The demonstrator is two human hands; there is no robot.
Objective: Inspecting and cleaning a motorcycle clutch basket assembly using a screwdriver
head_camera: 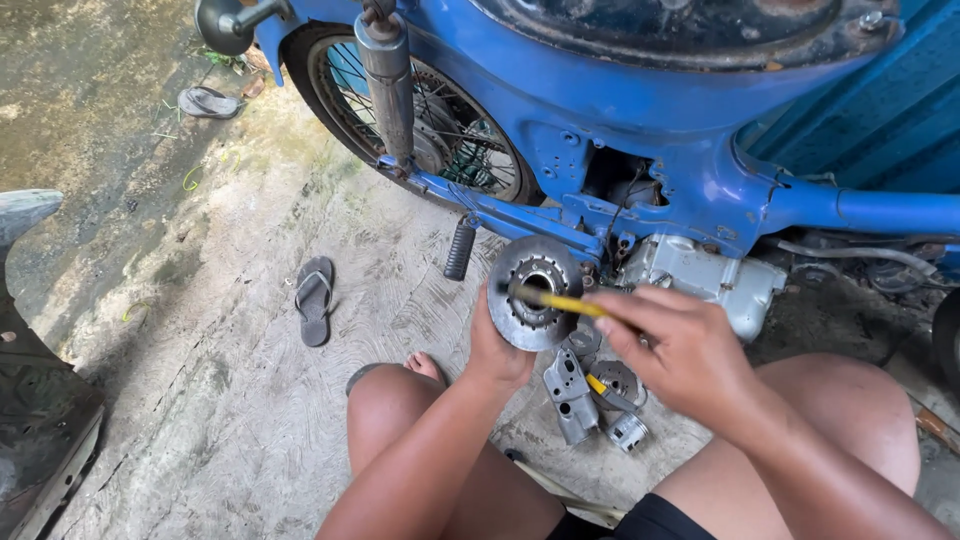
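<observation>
Grey metal makes up the disc point(535, 292), a round, grimy part with a toothed inner ring and an open hub, held upright in front of the blue bike point(640, 110). The left hand point(497, 350) grips it from behind and below, so most of its fingers are hidden by the disc and only the back of the hand and the wrist show. The right hand point(680, 345) is closed on a yellow tool point(560, 301), whose dark tip sits at the hub; the handle end vanishes inside the fist, so what kind of tool it is stays hard to tell. The two hands are near each other but not touching.

Much is cut off: the bike's seat and front run out of view, and its rear wheel point(420, 110) is half covered by the frame and one shock point(388, 80). A dark shape at the left edge cannot be identified.

Counted: one disc, one tool in hand, one engine case point(700, 280) under the frame, one footpeg point(459, 250). About three loose engine parts point(590, 400) lie on the concrete between the knees, partly hidden by the right hand, with a second bit of yellow among them. Two sandals lie apart: one point(315, 298) near the left knee, one point(208, 101) far off by the wheel.
</observation>
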